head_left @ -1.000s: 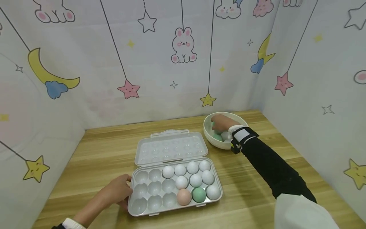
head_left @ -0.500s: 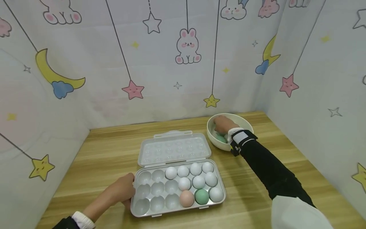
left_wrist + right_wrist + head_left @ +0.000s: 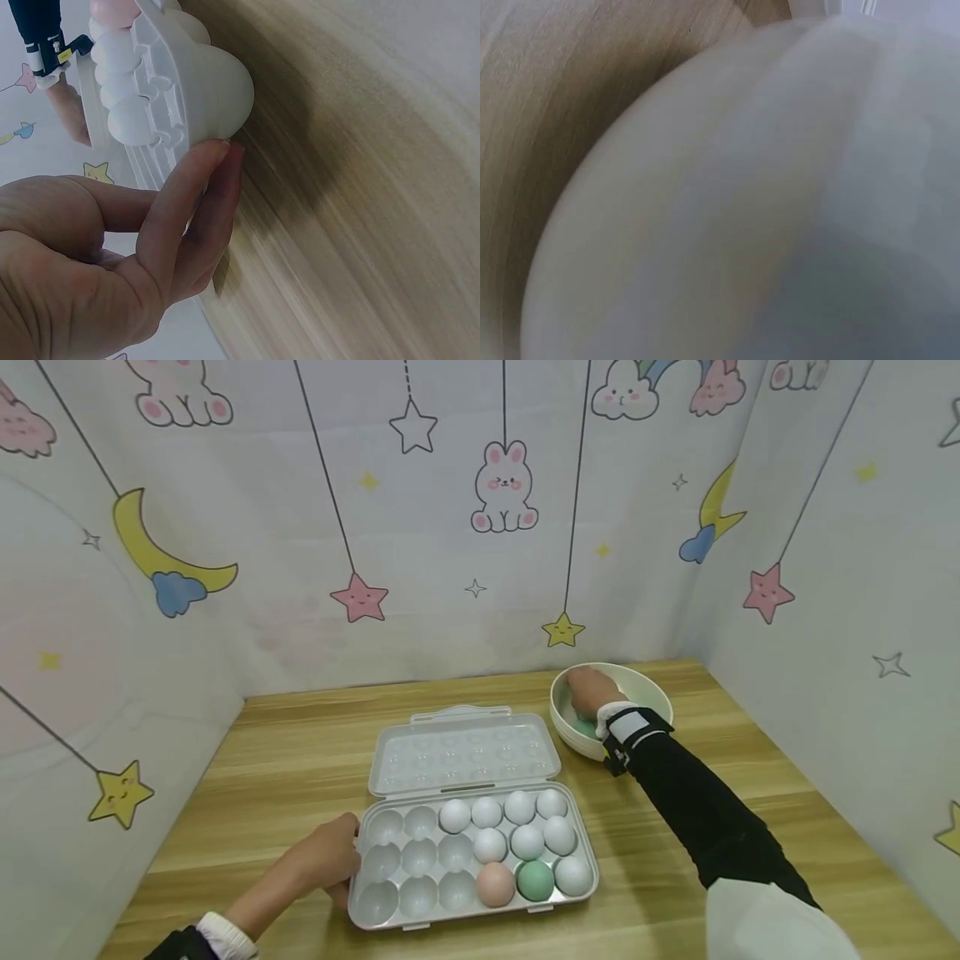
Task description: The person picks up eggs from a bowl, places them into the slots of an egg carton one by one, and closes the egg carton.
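1. Pale plastic formed the egg tray point(image 3: 453, 915), which sat on the wooden worktop point(image 3: 300, 756) close to the person, its left end pinched in the fingers of the left hand point(image 3: 326, 857). It looked light and thin-walled, likely to flex slightly; I judged its rim point(image 3: 182, 75) the surest hold.
2. Along its front row sat a peach egg point(image 3: 496, 884) and a green egg point(image 3: 536, 881), with white eggs point(image 3: 490, 845) beside and behind. They looked smooth, probably slippery and perhaps fragile, best taken lightly around their sides.
3. Behind, the translucent lid point(image 3: 465, 750) lay folded back, seemingly thin and bendy.
4. Farthest off, the right hand point(image 3: 592, 691) was down inside a cream bowl point(image 3: 651, 695), near another green piece point(image 3: 586, 727); its fingertips were hidden, so I couldn't tell whether they gripped anything.
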The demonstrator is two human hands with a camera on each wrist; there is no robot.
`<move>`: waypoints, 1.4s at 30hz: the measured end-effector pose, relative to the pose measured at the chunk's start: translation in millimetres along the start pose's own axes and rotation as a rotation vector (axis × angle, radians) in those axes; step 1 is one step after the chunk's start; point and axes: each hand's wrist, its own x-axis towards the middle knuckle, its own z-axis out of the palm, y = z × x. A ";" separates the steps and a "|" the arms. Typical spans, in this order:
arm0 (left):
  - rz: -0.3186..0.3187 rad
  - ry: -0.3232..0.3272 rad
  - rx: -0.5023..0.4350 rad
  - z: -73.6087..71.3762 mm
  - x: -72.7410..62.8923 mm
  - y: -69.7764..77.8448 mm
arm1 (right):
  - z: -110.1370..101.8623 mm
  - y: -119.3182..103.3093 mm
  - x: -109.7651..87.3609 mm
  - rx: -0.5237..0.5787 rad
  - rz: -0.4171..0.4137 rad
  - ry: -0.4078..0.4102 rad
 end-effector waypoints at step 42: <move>-0.026 -0.048 -0.160 -2.0 -2.1 -1.3 | -120.6 -111.1 -138.1 0.760 -0.490 0.139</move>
